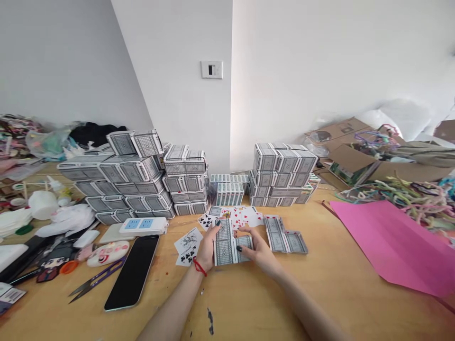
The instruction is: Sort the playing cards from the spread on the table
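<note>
Above the table's front middle, my left hand grips the left side of an L-shaped piece made of grey-backed playing cards. The fingers of my right hand are closed on the short right arm of that piece, thumb in front. A similar L-shaped card piece lies just to the right on the table. Loose playing cards spread face up behind my hands. More face-up cards lie beside my left wrist.
Block stacks built of cards stand at left, centre-left and right. Between them sit card packs. A phone, thread snips and a power strip lie left; a pink sheet lies right.
</note>
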`<action>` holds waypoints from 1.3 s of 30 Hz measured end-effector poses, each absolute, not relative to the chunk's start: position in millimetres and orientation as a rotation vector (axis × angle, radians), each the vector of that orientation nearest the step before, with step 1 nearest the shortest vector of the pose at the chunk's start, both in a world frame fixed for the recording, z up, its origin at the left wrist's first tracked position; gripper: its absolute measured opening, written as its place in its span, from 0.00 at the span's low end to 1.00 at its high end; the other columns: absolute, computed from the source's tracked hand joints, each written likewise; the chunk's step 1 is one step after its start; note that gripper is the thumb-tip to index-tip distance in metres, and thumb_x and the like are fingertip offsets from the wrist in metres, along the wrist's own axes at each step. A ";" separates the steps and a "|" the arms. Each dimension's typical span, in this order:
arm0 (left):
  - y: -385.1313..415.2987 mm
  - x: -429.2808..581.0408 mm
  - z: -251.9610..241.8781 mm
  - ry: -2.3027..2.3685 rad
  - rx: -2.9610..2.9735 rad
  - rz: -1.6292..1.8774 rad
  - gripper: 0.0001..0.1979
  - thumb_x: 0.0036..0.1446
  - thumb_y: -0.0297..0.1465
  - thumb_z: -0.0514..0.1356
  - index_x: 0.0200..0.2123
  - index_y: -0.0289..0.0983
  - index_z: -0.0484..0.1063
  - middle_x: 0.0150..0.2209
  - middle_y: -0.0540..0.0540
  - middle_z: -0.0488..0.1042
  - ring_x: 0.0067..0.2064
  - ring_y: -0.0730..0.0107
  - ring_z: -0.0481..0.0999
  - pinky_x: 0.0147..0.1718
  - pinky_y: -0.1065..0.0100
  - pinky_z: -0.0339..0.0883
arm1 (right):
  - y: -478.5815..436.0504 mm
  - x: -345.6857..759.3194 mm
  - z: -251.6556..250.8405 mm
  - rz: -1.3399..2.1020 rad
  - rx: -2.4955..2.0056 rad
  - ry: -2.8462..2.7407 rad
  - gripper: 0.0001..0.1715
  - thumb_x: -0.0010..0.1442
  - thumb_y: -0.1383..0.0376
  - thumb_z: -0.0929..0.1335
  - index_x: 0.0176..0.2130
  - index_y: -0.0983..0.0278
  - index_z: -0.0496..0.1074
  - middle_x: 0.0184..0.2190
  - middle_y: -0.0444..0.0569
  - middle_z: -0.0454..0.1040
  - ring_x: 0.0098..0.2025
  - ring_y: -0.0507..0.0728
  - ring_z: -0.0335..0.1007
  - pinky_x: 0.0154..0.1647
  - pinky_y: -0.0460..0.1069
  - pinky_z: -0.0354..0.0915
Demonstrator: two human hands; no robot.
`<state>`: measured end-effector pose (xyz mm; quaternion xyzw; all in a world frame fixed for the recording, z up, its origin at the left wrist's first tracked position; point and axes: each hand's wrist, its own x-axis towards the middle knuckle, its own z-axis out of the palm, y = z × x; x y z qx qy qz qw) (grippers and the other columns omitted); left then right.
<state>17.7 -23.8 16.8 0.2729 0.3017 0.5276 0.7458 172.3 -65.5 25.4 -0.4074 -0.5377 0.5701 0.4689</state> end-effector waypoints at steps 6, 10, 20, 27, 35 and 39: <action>-9.9 4.1 15.2 0.627 0.648 1.346 0.14 0.50 0.36 0.54 0.35 0.32 0.70 0.33 0.41 0.75 0.38 0.62 0.73 0.39 0.62 0.64 | -58.5 199.8 48.0 0.658 -1.280 -1.580 0.25 0.50 0.68 0.62 0.49 0.62 0.54 0.36 0.48 0.69 0.36 0.55 0.66 0.38 0.50 0.63; -8.3 -0.8 13.7 0.733 0.706 1.440 0.12 0.48 0.36 0.55 0.30 0.33 0.70 0.25 0.46 0.73 0.30 0.68 0.73 0.32 0.64 0.65 | -61.0 203.1 54.8 0.175 -1.477 -1.973 0.28 0.50 0.74 0.58 0.52 0.66 0.54 0.43 0.56 0.68 0.43 0.59 0.64 0.43 0.52 0.59; -18.3 3.7 13.5 1.017 1.204 1.387 0.13 0.49 0.37 0.54 0.29 0.33 0.71 0.23 0.47 0.72 0.25 0.71 0.70 0.23 0.71 0.64 | -81.4 163.9 54.3 0.162 -1.680 -2.650 0.41 0.41 0.78 0.61 0.56 0.74 0.50 0.31 0.57 0.73 0.33 0.59 0.68 0.29 0.47 0.59; -17.3 -0.8 29.4 1.036 1.174 1.482 0.15 0.50 0.39 0.52 0.26 0.33 0.70 0.20 0.48 0.70 0.23 0.72 0.69 0.24 0.71 0.64 | -102.4 158.1 75.1 0.406 -1.654 -2.699 0.31 0.42 0.75 0.64 0.49 0.67 0.61 0.38 0.57 0.72 0.40 0.61 0.67 0.34 0.48 0.60; -5.2 -40.2 80.8 1.201 1.448 1.108 0.13 0.47 0.38 0.55 0.29 0.34 0.72 0.27 0.45 0.74 0.30 0.68 0.72 0.33 0.67 0.66 | -108.2 176.2 104.8 0.884 -1.507 -2.539 0.20 0.50 0.63 0.64 0.45 0.60 0.66 0.37 0.49 0.74 0.39 0.58 0.69 0.36 0.47 0.60; -2.7 -79.2 87.3 1.406 1.677 0.855 0.12 0.41 0.35 0.58 0.32 0.38 0.74 0.32 0.46 0.76 0.33 0.64 0.73 0.31 0.69 0.65 | -92.6 183.1 101.1 0.753 -1.470 -2.165 0.17 0.54 0.64 0.60 0.45 0.61 0.67 0.43 0.50 0.71 0.45 0.56 0.66 0.45 0.49 0.59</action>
